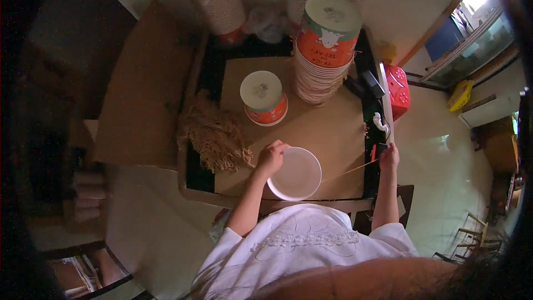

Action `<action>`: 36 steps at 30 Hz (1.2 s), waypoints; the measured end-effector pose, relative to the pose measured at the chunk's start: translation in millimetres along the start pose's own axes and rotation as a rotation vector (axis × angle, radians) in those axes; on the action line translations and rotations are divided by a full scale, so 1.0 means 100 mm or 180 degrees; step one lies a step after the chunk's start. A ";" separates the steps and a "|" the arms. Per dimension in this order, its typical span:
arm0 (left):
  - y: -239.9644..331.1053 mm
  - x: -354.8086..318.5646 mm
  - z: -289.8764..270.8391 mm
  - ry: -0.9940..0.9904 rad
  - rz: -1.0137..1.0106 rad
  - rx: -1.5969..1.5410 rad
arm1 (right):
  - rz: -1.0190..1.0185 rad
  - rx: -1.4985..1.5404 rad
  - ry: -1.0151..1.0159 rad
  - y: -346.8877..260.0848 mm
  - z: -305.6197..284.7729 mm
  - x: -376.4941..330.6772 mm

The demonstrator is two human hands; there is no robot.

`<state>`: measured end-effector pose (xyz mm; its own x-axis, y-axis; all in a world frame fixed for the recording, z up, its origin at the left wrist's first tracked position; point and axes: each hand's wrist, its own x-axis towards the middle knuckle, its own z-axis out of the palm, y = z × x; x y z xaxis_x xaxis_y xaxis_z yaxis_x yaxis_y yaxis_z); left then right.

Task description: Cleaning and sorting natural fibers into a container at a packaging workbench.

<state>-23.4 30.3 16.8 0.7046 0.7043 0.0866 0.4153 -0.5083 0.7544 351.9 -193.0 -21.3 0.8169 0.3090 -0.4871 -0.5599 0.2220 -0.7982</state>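
Note:
A white round paper bucket is at the table's near edge, its pale open inside facing me. My left hand is closed on its upper left rim. A thin strand of twine stretches from the bucket's right side to my right hand, whose fingers are pinched on its end. Beside my left wrist lies a frayed bundle of brown twine. Beyond my left hand stands an upside-down orange and white paper bucket. A tall nested stack of upside-down orange and green buckets stands farther right.
Cardboard covers part of the dark table. More tall stacks of nested buckets and a clear plastic bag stand at the back. Black boxy items and a white crumpled piece line the right edge, with a red stool beyond.

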 end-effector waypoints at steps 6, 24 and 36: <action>0.14 -0.04 0.00 0.0290 -0.0468 -0.0969 | -0.0260 -0.1295 -0.1473 0.08 0.99 -1.26; 0.22 -0.82 -0.13 0.1196 -0.1292 -0.1487 | 0.0587 -0.1996 -0.3103 1.20 1.45 -2.14; 0.08 -0.75 -0.11 0.1062 -0.0963 -0.1085 | 0.0084 -0.2384 -0.3039 1.47 1.39 -2.05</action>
<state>-79.1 -20.9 24.1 0.3400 0.9404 -0.0071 0.3221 -0.1094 0.9404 83.0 -94.7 10.7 0.1988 0.9326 -0.3012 -0.0983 -0.2869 -0.9529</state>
